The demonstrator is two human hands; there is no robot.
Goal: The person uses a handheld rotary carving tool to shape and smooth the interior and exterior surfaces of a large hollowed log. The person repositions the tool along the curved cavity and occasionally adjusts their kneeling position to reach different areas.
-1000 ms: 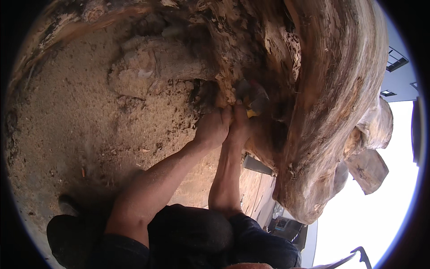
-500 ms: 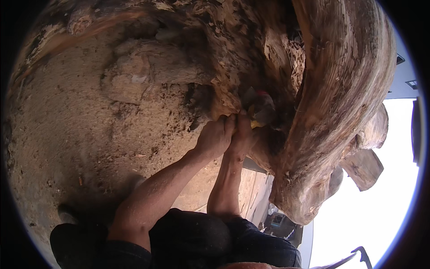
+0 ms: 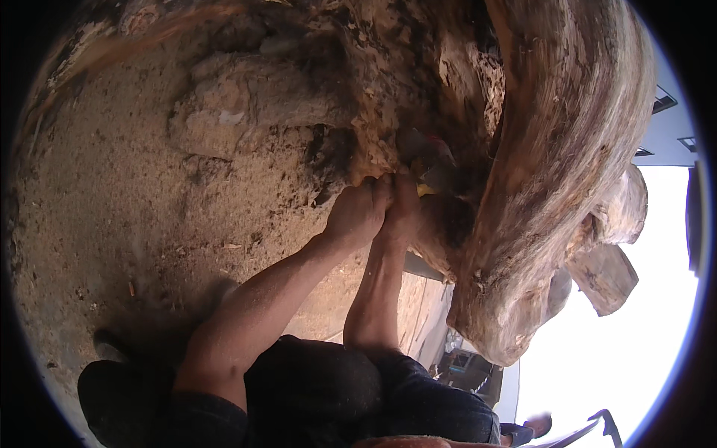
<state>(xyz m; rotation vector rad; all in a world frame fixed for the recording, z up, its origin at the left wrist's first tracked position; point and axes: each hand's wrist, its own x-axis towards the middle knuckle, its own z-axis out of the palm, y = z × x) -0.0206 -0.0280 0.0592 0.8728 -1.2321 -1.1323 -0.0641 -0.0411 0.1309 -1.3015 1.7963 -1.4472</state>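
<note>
My left hand (image 3: 357, 213) and my right hand (image 3: 404, 205) are side by side, fingers curled closed at the front of a grey tool with red and yellow parts (image 3: 437, 170). The tool lies in deep shadow, its kind unclear, and my hands cover its near end. Around it rises a large gnarled piece of wood (image 3: 575, 127), with rough, flaking inner faces. My knuckles are close to the ragged brown wood (image 3: 373, 153) beside the tool.
Sawdust and chips cover the ground (image 3: 97, 209) at the left. A rough wood chunk (image 3: 261, 97) lies beyond my hands. Cut wood stubs (image 3: 603, 278) jut out at the right. At the lower right a person's blurred limb (image 3: 536, 425) shows.
Both hands and the tool sit slightly higher in the picture, still together. The view has shifted a little. Another person's limb has come into view at the lower right.
</note>
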